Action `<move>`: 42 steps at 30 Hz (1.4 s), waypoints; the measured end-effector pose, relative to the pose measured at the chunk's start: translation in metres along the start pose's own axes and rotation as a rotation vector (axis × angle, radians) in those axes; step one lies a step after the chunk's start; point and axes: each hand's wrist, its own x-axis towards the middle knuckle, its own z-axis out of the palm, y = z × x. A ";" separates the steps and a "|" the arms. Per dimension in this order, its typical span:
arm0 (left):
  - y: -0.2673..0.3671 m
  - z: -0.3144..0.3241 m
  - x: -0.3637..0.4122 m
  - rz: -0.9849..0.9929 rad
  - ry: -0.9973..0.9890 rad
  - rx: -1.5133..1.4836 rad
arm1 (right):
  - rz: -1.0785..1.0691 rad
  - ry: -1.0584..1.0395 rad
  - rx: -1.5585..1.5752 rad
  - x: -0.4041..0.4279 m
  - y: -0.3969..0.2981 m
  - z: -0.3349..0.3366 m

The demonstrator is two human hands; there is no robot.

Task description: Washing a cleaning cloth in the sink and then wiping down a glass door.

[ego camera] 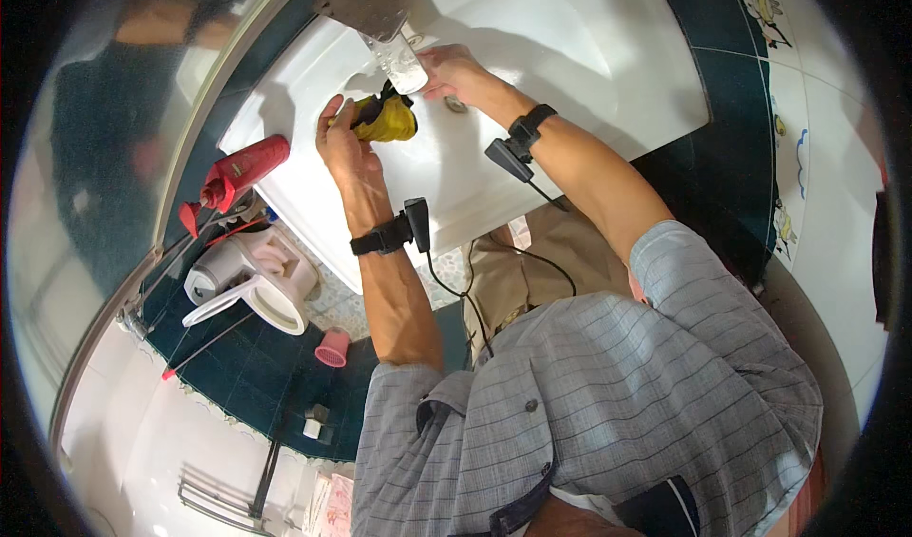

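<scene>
A yellow and black cloth item (388, 118) hangs bunched over a white washbasin (456, 180). My left hand (345, 141) grips it at its left end, with the thumb and fingers around the fabric. Just right of the cloth juts the shiny metal spout (400, 66) of a faucet, topped by a broad dark lever (362, 9). My right hand (452, 74) is beside the spout's tip. Its fingertips are partly hidden behind the spout, so I cannot tell whether they hold anything. Below that hand, a round drain (454, 104) shows in the basin.
A red pump bottle (246, 165) lies at the basin's left edge in this view. Along the left runs a framed mirror (107, 131). A white toilet (274, 302) and a pink wastebasket (332, 347) stand lower left. Cables (463, 294) hang from both wrist straps.
</scene>
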 end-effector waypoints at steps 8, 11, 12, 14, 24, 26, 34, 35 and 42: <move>0.014 -0.028 -0.011 0.062 0.088 -0.053 | 0.099 -0.334 0.144 0.002 -0.007 0.026; 0.004 -0.025 -0.004 0.021 0.052 -0.059 | 0.214 -0.557 0.036 -0.008 -0.015 0.022; 0.001 -0.029 -0.002 0.021 0.057 -0.066 | 0.300 -0.642 -0.146 -0.019 -0.016 0.024; -0.006 -0.034 0.005 -0.020 0.013 -0.050 | 0.435 -0.719 -0.474 -0.046 -0.021 0.024; -0.043 0.039 0.021 -0.130 -0.311 -0.032 | 0.207 0.099 -1.940 -0.102 -0.074 -0.088; -0.051 0.057 0.014 -0.205 -0.427 -0.073 | 0.050 0.154 -1.506 -0.093 -0.079 -0.088; -0.053 0.034 0.022 -0.169 -0.442 -0.304 | 0.103 -0.107 -0.478 -0.055 -0.041 -0.010; -0.049 0.027 0.025 -0.124 -0.345 -0.285 | 0.186 -0.135 -0.408 -0.049 -0.039 -0.005; -0.060 0.013 0.026 -0.426 -0.253 -0.158 | -0.524 0.187 -0.762 -0.022 -0.021 0.015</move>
